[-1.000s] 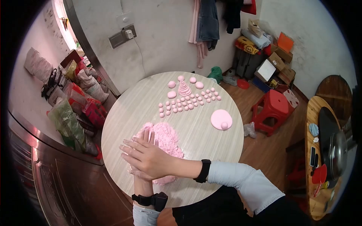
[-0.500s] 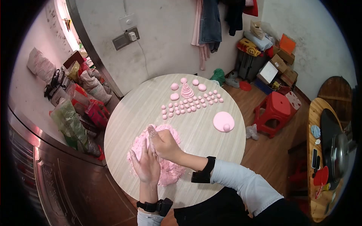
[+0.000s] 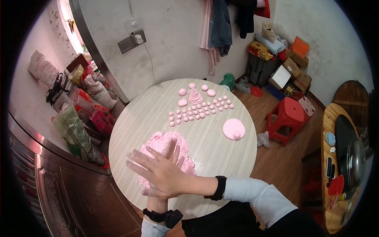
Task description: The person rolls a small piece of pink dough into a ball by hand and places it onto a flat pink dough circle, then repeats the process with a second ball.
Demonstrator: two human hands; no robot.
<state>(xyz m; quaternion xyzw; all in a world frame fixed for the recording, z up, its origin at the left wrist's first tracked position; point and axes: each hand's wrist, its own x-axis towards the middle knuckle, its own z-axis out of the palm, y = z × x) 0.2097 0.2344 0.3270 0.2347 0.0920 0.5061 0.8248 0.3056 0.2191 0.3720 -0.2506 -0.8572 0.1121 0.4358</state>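
My right hand (image 3: 167, 177) lies across my left, palm down, with its fingers spread and slightly blurred. Beneath it, my left hand (image 3: 170, 149) shows only stretched fingertips and the wrist; its palm is covered. Whether anything lies between the palms is hidden. Both hands are over a crumbly pink dough-like mass (image 3: 182, 143) on the round table (image 3: 213, 154). Farther back stand rows of small pink balls (image 3: 196, 112) and a ridged pink cone (image 3: 195, 96), with several larger balls around it. A flat pink disc (image 3: 231, 127) to the right carries one ball (image 3: 237, 135).
A red stool (image 3: 286, 118) stands right of the table. A wooden side table (image 3: 331, 166) with a lidded pan (image 3: 356, 158) is at far right. Bags (image 3: 75, 130) are piled at left beside a dark carved door (image 3: 75, 193). Clothes (image 3: 220, 25) hang on the back wall.
My right hand has gone from a thumb-up, curled grip beside the left fingers to lying spread across the left hand. It has moved down and toward me.
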